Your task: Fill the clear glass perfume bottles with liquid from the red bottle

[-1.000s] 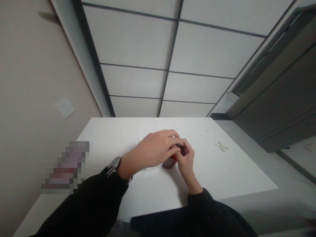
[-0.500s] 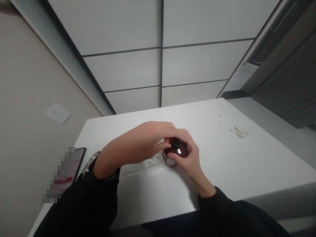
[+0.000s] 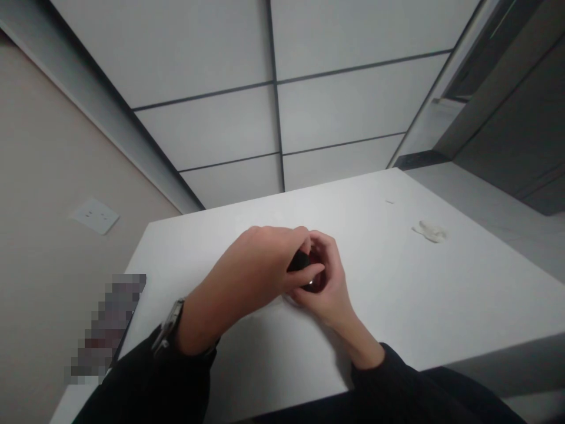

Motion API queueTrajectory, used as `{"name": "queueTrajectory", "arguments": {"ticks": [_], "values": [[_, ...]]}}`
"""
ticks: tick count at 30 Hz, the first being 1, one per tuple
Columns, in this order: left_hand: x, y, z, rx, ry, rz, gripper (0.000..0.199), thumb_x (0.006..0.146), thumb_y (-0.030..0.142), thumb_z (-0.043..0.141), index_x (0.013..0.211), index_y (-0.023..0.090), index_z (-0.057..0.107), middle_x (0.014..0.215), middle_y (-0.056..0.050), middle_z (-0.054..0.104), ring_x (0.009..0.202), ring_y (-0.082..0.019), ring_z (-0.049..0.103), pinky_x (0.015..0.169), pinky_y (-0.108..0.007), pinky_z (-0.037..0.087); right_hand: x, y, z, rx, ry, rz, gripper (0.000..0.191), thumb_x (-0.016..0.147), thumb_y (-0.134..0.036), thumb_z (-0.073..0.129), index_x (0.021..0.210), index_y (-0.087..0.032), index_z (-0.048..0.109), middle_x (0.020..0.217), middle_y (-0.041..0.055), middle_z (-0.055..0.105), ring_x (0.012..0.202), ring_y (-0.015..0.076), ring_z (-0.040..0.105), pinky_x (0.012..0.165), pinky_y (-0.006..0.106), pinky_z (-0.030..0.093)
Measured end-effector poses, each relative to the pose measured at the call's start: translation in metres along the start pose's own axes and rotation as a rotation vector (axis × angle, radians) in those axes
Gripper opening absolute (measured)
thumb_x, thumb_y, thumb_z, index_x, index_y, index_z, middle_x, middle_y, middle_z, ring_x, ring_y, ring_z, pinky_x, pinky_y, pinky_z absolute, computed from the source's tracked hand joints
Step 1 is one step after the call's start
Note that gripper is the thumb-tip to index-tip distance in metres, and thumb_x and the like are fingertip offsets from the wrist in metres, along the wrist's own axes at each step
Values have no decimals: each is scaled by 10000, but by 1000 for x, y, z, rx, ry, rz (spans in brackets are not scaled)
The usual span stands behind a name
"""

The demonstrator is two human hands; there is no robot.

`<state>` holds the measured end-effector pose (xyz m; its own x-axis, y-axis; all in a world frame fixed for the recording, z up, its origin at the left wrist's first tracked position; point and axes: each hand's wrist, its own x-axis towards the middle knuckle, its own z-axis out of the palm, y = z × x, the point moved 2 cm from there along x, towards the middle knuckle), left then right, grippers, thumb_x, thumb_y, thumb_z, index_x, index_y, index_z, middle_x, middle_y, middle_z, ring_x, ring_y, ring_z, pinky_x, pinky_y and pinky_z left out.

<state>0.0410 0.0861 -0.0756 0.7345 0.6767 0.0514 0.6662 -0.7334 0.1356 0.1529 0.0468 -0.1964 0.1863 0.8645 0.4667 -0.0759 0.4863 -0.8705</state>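
A small dark red bottle (image 3: pixel 316 284) with a black cap (image 3: pixel 299 261) stands on the white table in front of me. My right hand (image 3: pixel 332 293) is wrapped round the bottle's body from the right. From the left, my left hand (image 3: pixel 265 259) arches over the top, its thumb and fingers closed about the black cap. Both hands cover most of the bottle. Beneath my left hand, part of a clear plastic piece (image 3: pixel 270 307) shows faintly on the table.
A crumpled whitish scrap (image 3: pixel 430 231) lies at the table's right, with a tiny sliver (image 3: pixel 389 202) farther back. At the left edge is a phone (image 3: pixel 110 324), partly blurred out. Behind the white table (image 3: pixel 397 282) stand panelled doors (image 3: pixel 198 135); a wall socket (image 3: pixel 96 215) is at left.
My left hand has come down and closed round the cap, which showed more fully before. The whole view has tilted slightly. My right hand still grips the bottle.
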Motion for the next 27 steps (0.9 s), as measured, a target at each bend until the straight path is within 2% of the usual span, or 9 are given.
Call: {"name": "queueTrajectory", "arguments": {"ticks": [4,7,9,11,12,14,16,22,27], "values": [[-4,4,-2,93,-38,-53,380,921,565,717,1090,227,674,835,-37,738,717,-222,660,591,-301,317,-2,1,0,-6,14,-33,630,704,-350,853,1248,-317,538,1094,32,677,1000,256,694,864,448,617],[-11,0,-5,-84,-158,53,260,945,311,722,1197,305,656,944,21,775,769,-178,680,650,-283,380,-2,1,-1,-18,15,-49,637,702,-406,891,1239,-323,559,1125,34,668,1002,252,686,851,431,610],[-14,-2,-8,-150,-191,55,214,947,227,701,1147,303,687,854,50,755,699,-142,645,644,-268,377,-2,2,-2,-18,8,-53,681,689,-413,922,1261,-330,561,1155,32,670,1016,247,691,866,420,608],[-14,-2,-14,-164,-78,-16,82,949,316,715,1000,252,714,728,48,696,625,-130,587,612,-267,359,-3,3,-3,-15,4,-49,703,688,-407,937,1276,-333,560,1174,28,675,1046,245,696,898,417,605],[-14,-1,-18,-170,20,-57,144,952,376,711,940,232,714,702,42,674,615,-129,569,607,-268,361,-3,4,-3,-17,8,-46,701,691,-401,938,1278,-333,560,1187,29,676,1067,246,697,920,420,601],[-11,-1,-27,-208,195,-103,226,969,426,673,899,216,716,747,26,687,651,-131,578,638,-270,401,-4,4,-4,-23,13,-40,698,700,-390,936,1283,-330,557,1201,33,682,1092,249,699,953,431,596],[-3,-7,-32,-271,244,-102,176,977,377,650,978,225,739,854,16,729,725,-137,618,709,-276,454,-5,4,-4,-13,3,-35,691,710,-387,931,1282,-325,547,1178,35,697,1090,250,708,960,438,600],[39,-53,-7,-354,-74,-165,237,844,224,767,1072,163,748,854,-7,750,761,-154,677,726,-265,481,-9,1,-5,-35,3,-32,664,721,-424,916,1263,-318,548,1132,46,709,1088,275,727,923,461,621],[67,-67,34,-265,-361,22,238,827,160,759,1062,173,796,908,-24,786,808,-151,697,764,-247,482,-10,0,-6,-44,19,-85,622,750,-435,904,1266,-326,573,1103,42,709,1050,273,732,919,468,625]]}}
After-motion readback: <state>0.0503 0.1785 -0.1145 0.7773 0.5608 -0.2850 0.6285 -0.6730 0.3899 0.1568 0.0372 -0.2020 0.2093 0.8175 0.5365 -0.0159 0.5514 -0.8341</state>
